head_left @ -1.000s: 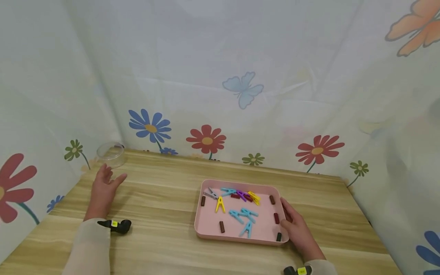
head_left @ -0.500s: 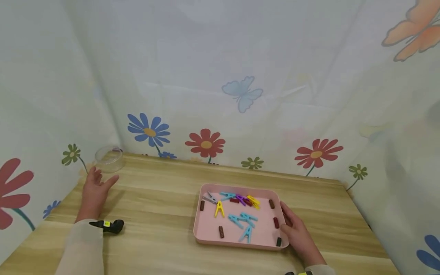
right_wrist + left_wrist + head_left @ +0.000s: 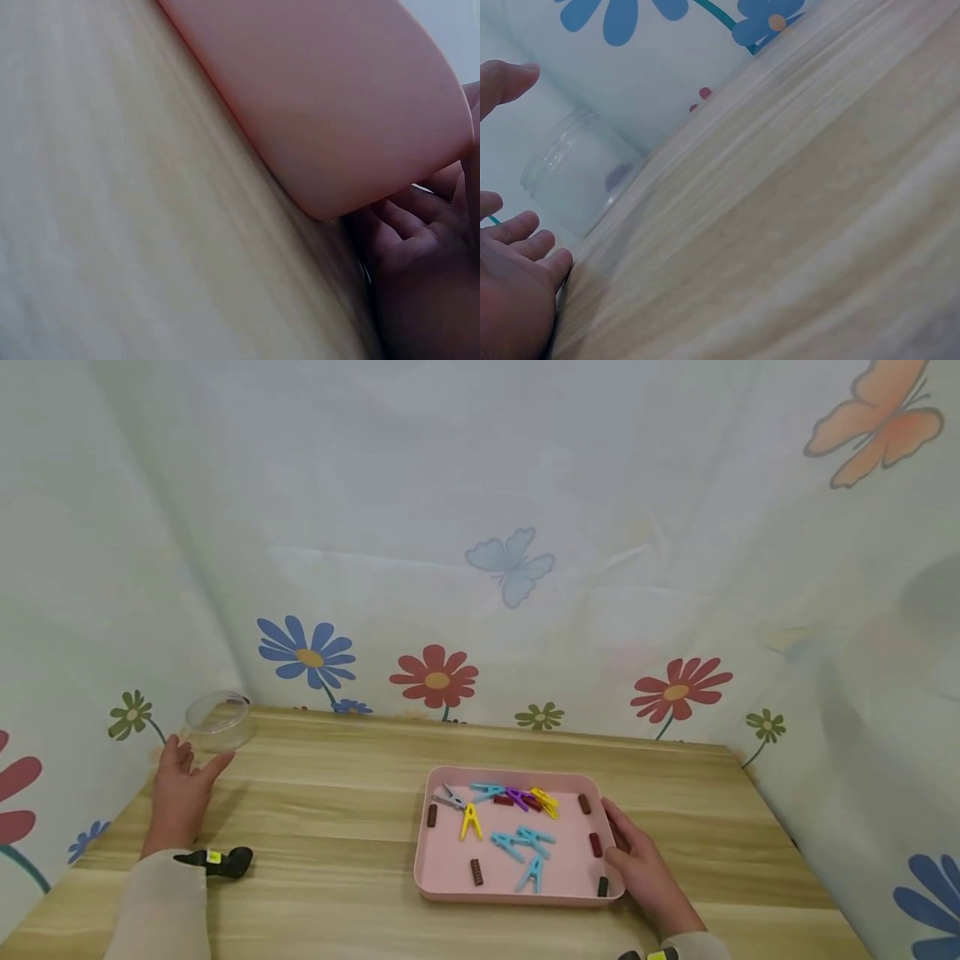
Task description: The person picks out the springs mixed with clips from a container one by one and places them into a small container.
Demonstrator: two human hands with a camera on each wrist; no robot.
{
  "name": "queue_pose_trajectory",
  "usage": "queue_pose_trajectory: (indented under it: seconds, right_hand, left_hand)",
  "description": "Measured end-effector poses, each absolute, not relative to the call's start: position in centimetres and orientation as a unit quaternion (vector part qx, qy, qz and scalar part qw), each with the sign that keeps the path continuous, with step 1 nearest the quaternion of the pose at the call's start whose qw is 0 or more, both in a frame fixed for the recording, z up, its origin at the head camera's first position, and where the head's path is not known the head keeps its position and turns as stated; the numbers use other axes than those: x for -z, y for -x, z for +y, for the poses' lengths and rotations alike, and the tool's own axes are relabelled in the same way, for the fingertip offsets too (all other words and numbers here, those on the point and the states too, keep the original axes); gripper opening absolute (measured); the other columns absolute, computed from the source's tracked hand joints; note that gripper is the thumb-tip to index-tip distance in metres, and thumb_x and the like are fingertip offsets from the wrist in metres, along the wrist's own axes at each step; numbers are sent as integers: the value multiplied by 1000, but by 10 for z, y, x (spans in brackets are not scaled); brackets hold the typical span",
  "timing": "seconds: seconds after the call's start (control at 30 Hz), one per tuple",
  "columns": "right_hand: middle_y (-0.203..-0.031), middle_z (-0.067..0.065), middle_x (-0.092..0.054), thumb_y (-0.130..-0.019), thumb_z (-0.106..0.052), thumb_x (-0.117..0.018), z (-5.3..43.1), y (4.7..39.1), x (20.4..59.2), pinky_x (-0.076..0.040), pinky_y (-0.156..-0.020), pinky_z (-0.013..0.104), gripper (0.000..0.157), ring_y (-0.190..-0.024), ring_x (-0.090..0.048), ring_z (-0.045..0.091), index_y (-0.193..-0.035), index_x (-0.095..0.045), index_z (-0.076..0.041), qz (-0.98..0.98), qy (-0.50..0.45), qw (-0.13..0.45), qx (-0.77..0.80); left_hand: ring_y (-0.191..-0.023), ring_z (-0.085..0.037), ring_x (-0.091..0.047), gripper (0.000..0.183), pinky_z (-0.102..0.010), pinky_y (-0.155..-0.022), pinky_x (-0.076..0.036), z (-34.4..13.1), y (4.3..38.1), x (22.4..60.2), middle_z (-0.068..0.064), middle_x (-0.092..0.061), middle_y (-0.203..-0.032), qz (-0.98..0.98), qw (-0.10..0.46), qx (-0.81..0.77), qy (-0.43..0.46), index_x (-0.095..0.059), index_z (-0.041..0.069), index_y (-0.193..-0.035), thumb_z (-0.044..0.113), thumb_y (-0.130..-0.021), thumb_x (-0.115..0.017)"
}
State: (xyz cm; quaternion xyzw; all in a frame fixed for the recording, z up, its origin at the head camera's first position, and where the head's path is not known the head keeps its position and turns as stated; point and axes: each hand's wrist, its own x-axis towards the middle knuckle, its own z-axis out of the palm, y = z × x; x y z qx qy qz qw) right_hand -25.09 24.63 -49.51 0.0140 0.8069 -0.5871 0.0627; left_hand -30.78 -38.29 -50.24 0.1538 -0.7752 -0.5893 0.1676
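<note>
My left hand [image 3: 181, 792] is at the far left of the table, fingers spread and thumb apart, holding nothing. Just beyond its fingertips stands a clear round plastic container [image 3: 218, 724]; in the left wrist view the container [image 3: 585, 176] shows between thumb and fingers, and I see no clear contact. On the right, my right hand [image 3: 645, 868] grips the right side of a pink tray [image 3: 450, 893], thumb at the rim and fingers outside. Light blue clothespins [image 3: 531, 874], yellow ones [image 3: 470, 821], a purple one [image 3: 517, 797] and a grey one [image 3: 452, 799] lie in the tray.
Several small dark pieces, such as a brown ribbed one [image 3: 476, 872], a dark red one [image 3: 596, 845] and a dark green one [image 3: 603, 887], also lie in the tray. A flower-printed curtain [image 3: 375, 593] encloses the wood-grain table [image 3: 322, 827] at the back and sides.
My left hand has shifted left and a little closer to the clear container. The right hand stays at the tray's side. The whole head view has drifted slightly.
</note>
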Motion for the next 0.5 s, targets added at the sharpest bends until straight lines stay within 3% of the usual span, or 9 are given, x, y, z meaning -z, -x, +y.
queue_pose_trajectory:
  seconds: [0.5]
  right_hand:
    - [-162, 7, -22, -85, 8, -46, 246, 251, 493, -26, -112, 38, 78, -148, -22, 26, -154, -24, -20, 813, -13, 61, 579]
  left_hand:
    - [-151, -27, 0, 99, -44, -123, -8, -381, 308, 500, -14, 6, -163, -770, 164, 592, -169, 15, 21, -154, 39, -93, -61]
